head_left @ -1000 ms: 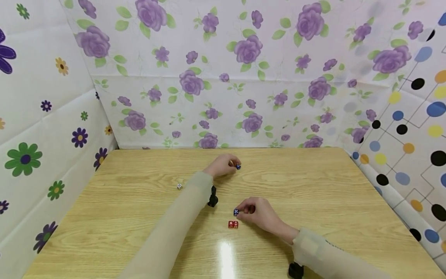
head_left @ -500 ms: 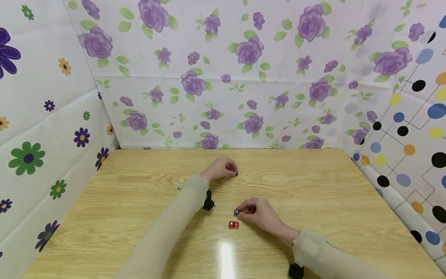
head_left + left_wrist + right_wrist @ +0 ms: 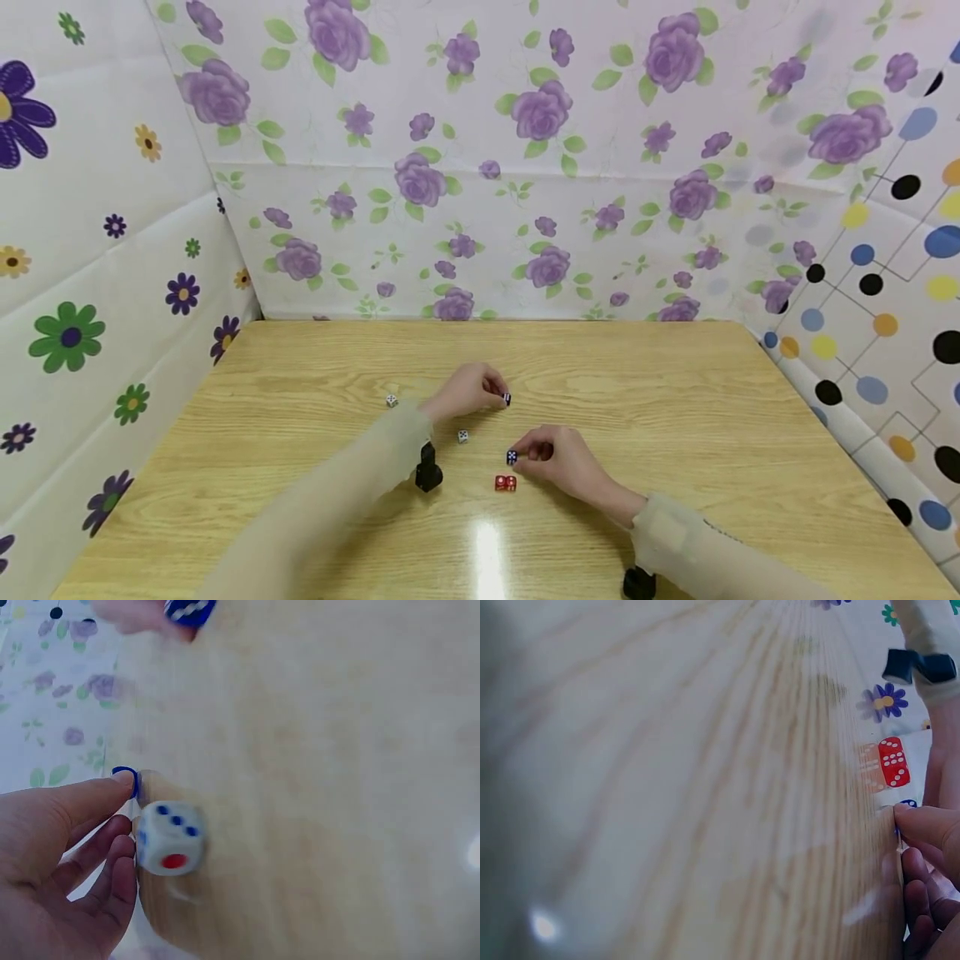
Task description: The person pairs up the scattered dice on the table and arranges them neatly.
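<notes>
My left hand (image 3: 468, 390) pinches a blue die (image 3: 507, 400) between thumb and finger over the middle of the table. In the left wrist view that blue die (image 3: 126, 774) is mostly hidden by the fingertips. My right hand (image 3: 564, 462), lower and to the right, pinches another blue die (image 3: 512, 457) that shows white pips. Just in front of it, two red dice (image 3: 500, 483) sit side by side on the table. A white die (image 3: 462, 436) lies below my left hand and shows large in the left wrist view.
Another white die (image 3: 392, 401) lies farther left, beyond my left sleeve. The wooden table (image 3: 637, 367) ends at a flowered cloth wall (image 3: 480, 242) at the back, with patterned cloth at both sides. A black camera mount (image 3: 428, 473) sits on my left wrist.
My left hand has come toward me with its blue die, from near the table's back toward the right hand. A white die has come out from behind the left wrist. The right hand stays put.
</notes>
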Available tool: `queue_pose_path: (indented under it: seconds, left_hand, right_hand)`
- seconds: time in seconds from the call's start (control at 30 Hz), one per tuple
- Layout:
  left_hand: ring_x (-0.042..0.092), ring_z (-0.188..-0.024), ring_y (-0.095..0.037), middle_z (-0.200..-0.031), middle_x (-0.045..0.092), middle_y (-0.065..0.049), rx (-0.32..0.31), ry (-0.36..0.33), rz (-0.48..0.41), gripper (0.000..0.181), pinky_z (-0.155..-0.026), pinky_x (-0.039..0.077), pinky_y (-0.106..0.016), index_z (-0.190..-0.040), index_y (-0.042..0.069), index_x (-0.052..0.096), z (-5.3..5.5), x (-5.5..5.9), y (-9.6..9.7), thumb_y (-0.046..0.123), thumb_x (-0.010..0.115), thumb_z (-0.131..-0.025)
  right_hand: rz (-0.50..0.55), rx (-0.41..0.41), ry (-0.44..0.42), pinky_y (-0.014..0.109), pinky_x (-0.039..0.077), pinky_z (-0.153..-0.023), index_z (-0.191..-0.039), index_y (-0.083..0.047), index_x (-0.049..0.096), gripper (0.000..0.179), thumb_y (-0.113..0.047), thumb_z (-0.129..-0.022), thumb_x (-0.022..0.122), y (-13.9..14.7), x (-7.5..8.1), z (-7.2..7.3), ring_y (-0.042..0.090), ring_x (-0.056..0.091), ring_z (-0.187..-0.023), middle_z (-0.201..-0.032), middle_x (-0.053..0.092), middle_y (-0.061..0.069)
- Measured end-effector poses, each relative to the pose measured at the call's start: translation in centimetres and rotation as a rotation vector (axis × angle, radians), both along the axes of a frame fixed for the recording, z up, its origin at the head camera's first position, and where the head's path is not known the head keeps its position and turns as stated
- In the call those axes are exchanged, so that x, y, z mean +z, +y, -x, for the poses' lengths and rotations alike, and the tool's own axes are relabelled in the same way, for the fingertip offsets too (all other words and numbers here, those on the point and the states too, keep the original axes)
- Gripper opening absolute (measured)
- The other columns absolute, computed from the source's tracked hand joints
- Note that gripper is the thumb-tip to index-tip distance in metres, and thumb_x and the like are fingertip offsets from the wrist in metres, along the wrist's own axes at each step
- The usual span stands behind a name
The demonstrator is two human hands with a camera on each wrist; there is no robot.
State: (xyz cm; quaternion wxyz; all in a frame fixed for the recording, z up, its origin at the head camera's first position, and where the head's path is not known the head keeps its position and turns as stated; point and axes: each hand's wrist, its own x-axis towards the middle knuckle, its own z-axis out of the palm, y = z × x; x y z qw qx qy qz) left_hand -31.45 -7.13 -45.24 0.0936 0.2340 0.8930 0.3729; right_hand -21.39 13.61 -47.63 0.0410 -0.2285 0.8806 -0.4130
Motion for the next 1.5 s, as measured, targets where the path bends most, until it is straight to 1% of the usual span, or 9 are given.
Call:
queue_pose_path:
  seconds: [0.17,0.4,0.63,0.77,0.87,0.97,1.1,1.23,1.5]
  left_hand:
    - [0.059,-0.075,-0.007,-0.086,0.071,-0.003,-0.024,-0.015,-0.014,0.008,-0.067,0.048,-0.02,-0.09,0.009,0.075,-1.4,-0.1,-0.6,0.011,0.079,-0.083]
    - [0.059,-0.072,-0.006,-0.083,0.072,-0.001,-0.056,0.045,0.047,0.007,-0.068,0.049,-0.02,-0.087,0.009,0.076,-3.0,0.4,-1.1,0.01,0.08,-0.081]
    - [0.059,-0.069,-0.006,-0.081,0.073,-0.003,-0.078,0.072,0.016,0.007,-0.063,0.049,-0.019,-0.087,0.006,0.077,-4.5,0.4,-1.5,0.006,0.08,-0.08]
    - [0.057,-0.07,-0.006,-0.082,0.069,-0.003,-0.078,0.13,0.032,0.007,-0.062,0.048,-0.018,-0.087,0.008,0.077,-5.3,0.1,-1.8,0.009,0.08,-0.081]
    - [0.056,-0.073,-0.006,-0.083,0.066,-0.002,-0.066,0.202,0.073,0.009,-0.065,0.048,-0.017,-0.087,0.009,0.077,-5.9,0.0,-1.9,0.012,0.081,-0.08]
    - [0.054,-0.07,-0.005,-0.081,0.066,0.0,-0.047,0.254,0.114,0.01,-0.064,0.046,-0.018,-0.088,0.01,0.077,-6.5,0.1,-1.9,0.014,0.081,-0.08]
    - [0.052,-0.064,-0.002,-0.076,0.066,0.005,-0.019,0.276,0.161,0.009,-0.059,0.044,-0.017,-0.089,0.014,0.077,-7.3,0.4,-1.9,0.017,0.08,-0.081]
    - [0.051,-0.062,0.0,-0.074,0.067,0.008,0.003,0.286,0.177,0.007,-0.058,0.043,-0.017,-0.088,0.016,0.077,-7.8,0.5,-1.9,0.018,0.08,-0.082]
    - [0.056,-0.064,0.0,-0.075,0.071,0.007,0.009,0.338,0.178,0.008,-0.06,0.044,-0.017,-0.086,0.016,0.077,-8.4,0.0,-2.1,0.021,0.081,-0.081]
  right_hand:
    - [0.0,-0.002,-0.004,0.019,0.045,-0.061,-0.092,-0.022,0.077,0.009,-0.02,-0.084,0.079,0.0,0.1,0.0,0.004,0.054,-0.068,-0.078,0.064,-0.006]
    - [-0.003,0.0,-0.009,0.018,0.045,-0.061,-0.093,-0.022,0.077,0.009,-0.021,-0.084,0.079,0.0,0.0,0.0,0.005,0.054,-0.068,-0.079,0.065,-0.006]
    - [-0.001,-0.003,-0.017,0.019,0.046,-0.062,-0.093,-0.022,0.077,0.009,-0.021,-0.084,0.079,0.0,-0.2,-0.1,0.005,0.055,-0.068,-0.079,0.066,-0.005]
    - [0.001,-0.014,-0.024,0.019,0.046,-0.061,-0.093,-0.023,0.077,0.01,-0.02,-0.084,0.079,-0.1,-0.2,0.0,0.004,0.054,-0.068,-0.079,0.066,-0.005]
    - [0.001,-0.022,-0.03,0.019,0.045,-0.061,-0.092,-0.023,0.077,0.01,-0.02,-0.084,0.079,-0.1,-0.2,0.0,0.004,0.054,-0.067,-0.078,0.065,-0.006]
    - [-0.001,-0.025,-0.029,0.019,0.045,-0.06,-0.092,-0.023,0.077,0.01,-0.019,-0.084,0.079,-0.1,-0.1,-0.1,0.004,0.053,-0.066,-0.077,0.065,-0.006]
    - [-0.005,-0.022,-0.024,0.019,0.043,-0.059,-0.092,-0.022,0.077,0.009,-0.018,-0.084,0.079,-0.2,0.1,-0.2,0.004,0.052,-0.065,-0.076,0.064,-0.007]
    - [-0.003,-0.025,-0.017,0.019,0.044,-0.059,-0.091,-0.022,0.077,0.009,-0.017,-0.083,0.079,-0.2,0.2,-0.2,0.004,0.052,-0.065,-0.075,0.064,-0.007]
    - [-0.003,-0.028,-0.019,0.019,0.044,-0.059,-0.091,-0.022,0.077,0.009,-0.017,-0.083,0.079,-0.3,0.1,-0.3,0.005,0.053,-0.065,-0.076,0.064,-0.007]
